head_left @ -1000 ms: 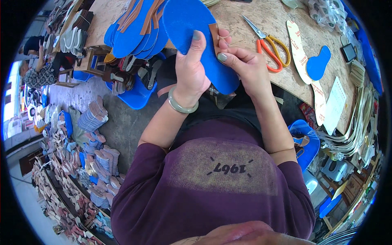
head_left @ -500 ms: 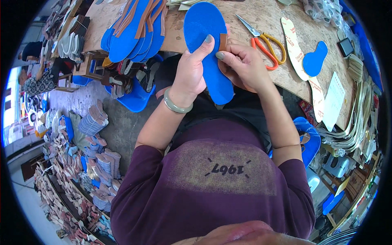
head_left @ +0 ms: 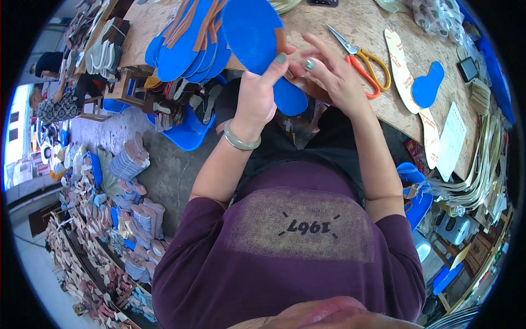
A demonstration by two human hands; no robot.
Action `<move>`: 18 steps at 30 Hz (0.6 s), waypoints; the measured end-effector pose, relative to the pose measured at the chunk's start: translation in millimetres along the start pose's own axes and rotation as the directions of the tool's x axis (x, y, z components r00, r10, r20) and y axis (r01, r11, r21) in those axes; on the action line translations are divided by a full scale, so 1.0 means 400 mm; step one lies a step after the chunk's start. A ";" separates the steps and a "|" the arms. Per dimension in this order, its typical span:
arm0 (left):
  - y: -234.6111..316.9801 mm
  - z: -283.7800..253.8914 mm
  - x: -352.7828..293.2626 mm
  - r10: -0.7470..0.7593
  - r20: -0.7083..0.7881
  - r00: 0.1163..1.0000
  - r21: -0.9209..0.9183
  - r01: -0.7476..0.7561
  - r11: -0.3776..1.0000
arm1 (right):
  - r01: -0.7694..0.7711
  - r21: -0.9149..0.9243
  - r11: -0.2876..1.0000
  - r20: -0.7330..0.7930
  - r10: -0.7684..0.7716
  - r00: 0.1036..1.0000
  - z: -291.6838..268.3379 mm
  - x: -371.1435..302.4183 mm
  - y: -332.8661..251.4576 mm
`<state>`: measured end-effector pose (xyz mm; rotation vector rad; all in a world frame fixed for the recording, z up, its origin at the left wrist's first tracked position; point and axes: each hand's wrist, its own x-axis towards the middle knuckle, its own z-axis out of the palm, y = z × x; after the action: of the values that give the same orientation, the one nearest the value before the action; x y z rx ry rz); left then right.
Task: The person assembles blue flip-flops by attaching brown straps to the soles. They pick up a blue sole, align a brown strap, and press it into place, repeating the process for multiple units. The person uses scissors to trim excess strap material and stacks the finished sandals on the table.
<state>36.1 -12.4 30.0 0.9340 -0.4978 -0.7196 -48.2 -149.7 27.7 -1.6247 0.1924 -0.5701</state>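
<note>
Over the tabletop edge: both hands work one blue insole
Insole (head_left: 257, 41): held up above the lap, its toe toward the tabletop (head_left: 329, 60), a brown strip along its right edge
Left hand (head_left: 256, 98): fingers grasping the insole from below, thumb pressed on its blue face; pale bangle (head_left: 240, 141) on the wrist
Right hand (head_left: 334, 74): fingers spread loosely, tips touching the insole's right edge by the brown strip
Stack (head_left: 189, 41): more blue insoles with brown strips, just left of the held one
Scissors (head_left: 361, 57): orange handles, lying shut on the tabletop, right of the hands
Pale sole (head_left: 408, 88): further right, a small blue piece on it
Floor (head_left: 159, 170): piles of insoles to the left
</note>
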 end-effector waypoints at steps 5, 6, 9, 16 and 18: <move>0.022 0.006 -0.001 0.080 -0.113 0.990 -0.145 -0.096 0.985 | 0.020 -0.104 0.994 -0.174 -0.038 0.984 0.040 -0.061 -0.051; 0.021 0.009 -0.001 0.102 -0.104 0.989 -0.156 -0.118 0.981 | 0.085 -0.130 0.988 -0.140 -0.103 0.985 0.037 -0.060 -0.049; 0.031 0.023 -0.007 0.185 -0.100 0.978 -0.315 -0.208 0.926 | 0.147 -0.160 0.976 -0.043 -0.155 0.987 0.024 -0.065 -0.048; 0.066 0.058 -0.031 0.124 -0.185 0.975 -0.282 -0.174 0.944 | -0.028 -0.108 0.994 0.005 0.028 1.000 0.036 -0.087 -0.067; 0.056 0.038 -0.035 0.093 -0.087 0.992 -0.228 -0.110 0.967 | 0.026 -0.230 0.973 0.037 -0.018 0.999 0.038 -0.092 -0.083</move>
<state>24.2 -1.4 55.7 0.7085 -0.3820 -0.6319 -79.6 -115.0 50.1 -1.8625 0.2213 -0.5513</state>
